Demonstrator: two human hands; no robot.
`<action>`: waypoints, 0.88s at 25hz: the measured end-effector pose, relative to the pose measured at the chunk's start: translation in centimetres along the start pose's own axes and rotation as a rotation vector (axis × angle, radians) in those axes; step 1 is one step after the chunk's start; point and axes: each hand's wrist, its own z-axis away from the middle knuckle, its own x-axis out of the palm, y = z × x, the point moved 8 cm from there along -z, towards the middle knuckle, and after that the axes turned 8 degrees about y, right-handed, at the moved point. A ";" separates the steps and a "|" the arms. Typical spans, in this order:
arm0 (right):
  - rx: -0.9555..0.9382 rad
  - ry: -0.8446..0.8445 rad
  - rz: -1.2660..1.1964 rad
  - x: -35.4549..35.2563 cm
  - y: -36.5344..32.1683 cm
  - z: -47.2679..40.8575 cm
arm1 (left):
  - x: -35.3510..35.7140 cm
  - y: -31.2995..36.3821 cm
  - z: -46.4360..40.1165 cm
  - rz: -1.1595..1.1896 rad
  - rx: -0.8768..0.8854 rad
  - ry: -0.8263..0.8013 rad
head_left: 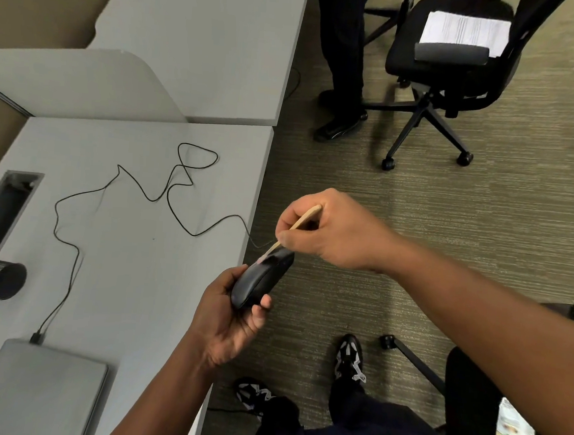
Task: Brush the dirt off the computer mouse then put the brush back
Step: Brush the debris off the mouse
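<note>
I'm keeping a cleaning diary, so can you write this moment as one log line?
step: brushing | left hand: holds mouse | right hand: pinches brush, tip on mouse | where: beside desk edge

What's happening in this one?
A person holds a black computer mouse in the left hand, off the edge of the grey desk and above the carpet. The right hand pinches a small wooden-handled brush, its tip on the front end of the mouse. The mouse's cable trails across the desk. Brushing is underway; the brush is not yet put back.
</note>
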 end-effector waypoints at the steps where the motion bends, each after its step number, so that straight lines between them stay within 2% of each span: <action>1: 0.013 0.015 0.021 -0.2 0.3 -0.1 | 0.0 0.0 0.0 0.002 0.000 0.002; 5: 0.041 0.123 0.069 -2.1 1.2 -0.5 | -0.2 0.2 0.1 0.007 0.016 0.020; 10: -0.005 0.015 0.000 0.0 0.0 -0.4 | -0.2 0.4 0.0 0.015 0.003 0.017; 16: 0.037 0.126 0.027 -1.9 1.6 -0.9 | 0.0 0.6 0.2 0.002 0.023 0.033; 20: -0.004 0.021 -0.025 -0.2 0.5 -0.7 | 0.0 0.8 0.1 0.002 0.024 0.033; 22: 0.013 0.025 0.008 0.0 0.8 -0.8 | 0.1 0.8 0.1 -0.005 0.025 0.032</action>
